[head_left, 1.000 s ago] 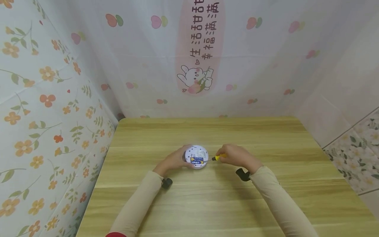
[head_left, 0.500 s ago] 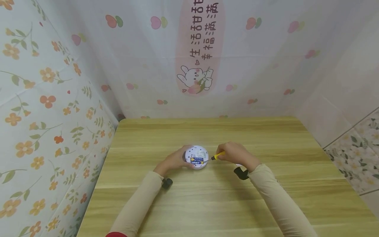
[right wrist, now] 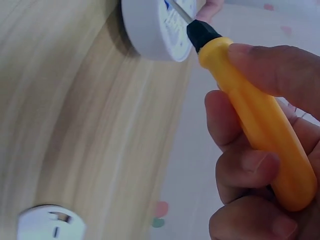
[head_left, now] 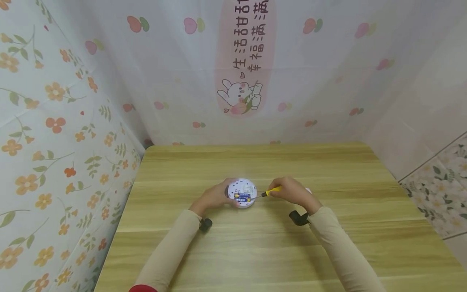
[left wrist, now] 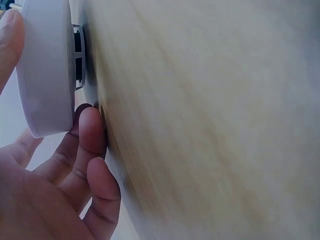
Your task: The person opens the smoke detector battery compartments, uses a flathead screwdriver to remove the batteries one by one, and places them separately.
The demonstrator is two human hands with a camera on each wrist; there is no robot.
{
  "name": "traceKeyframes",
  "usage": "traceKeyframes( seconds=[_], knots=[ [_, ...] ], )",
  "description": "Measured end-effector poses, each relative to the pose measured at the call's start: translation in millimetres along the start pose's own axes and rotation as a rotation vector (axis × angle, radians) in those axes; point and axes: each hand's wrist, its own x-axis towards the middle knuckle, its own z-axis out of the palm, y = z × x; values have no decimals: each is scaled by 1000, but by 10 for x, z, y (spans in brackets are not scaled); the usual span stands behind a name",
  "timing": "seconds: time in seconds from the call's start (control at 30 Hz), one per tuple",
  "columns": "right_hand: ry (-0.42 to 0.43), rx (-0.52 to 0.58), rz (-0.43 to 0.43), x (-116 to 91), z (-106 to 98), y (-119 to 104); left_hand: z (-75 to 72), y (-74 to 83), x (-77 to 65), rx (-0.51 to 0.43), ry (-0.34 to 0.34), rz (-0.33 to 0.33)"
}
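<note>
Two bare hands are sharing my remote feed, both busy with a round white gadget (head_left: 243, 185) around the middle of the wooden table (head_left: 251, 251). From the head cam I'm seeing blue batteries (head_left: 242, 198) sitting in its upward-facing side, with yellow ends showing.

The left hand (head_left: 216, 195) is bracketing the gadget's rim: my wrist view is showing the fingers bent around the lower edge and the thumb up on the other side, so it's got a decent hold. I'm also spotting a dark round part on the gadget's underside, facing the wood, but I can't tell if it's touching.

The right hand (head_left: 290, 192) is wrapping a yellow screwdriver (right wrist: 265, 120), thumb along the handle and fingers well curled round it. Its metal shaft is pointing at the batteries; whether the tip is touching one, I can't make out.

A small white cover (right wrist: 51, 225) with a slot in it is lying on the table, peeking out behind the right wrist. Behind everything, a fruit-print cloth (head_left: 171, 77) is hanging.
</note>
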Motion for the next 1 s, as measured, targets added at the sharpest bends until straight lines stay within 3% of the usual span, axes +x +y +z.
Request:
traceKeyframes(
  seconds=[0.37, 1.0],
  knots=[
    [37, 236, -6, -47, 212, 320, 11, 18, -51, -10, -24, -25],
    [88, 311, -1, -55, 380, 537, -7, 19, -20, -49, -36, -29]
  ],
)
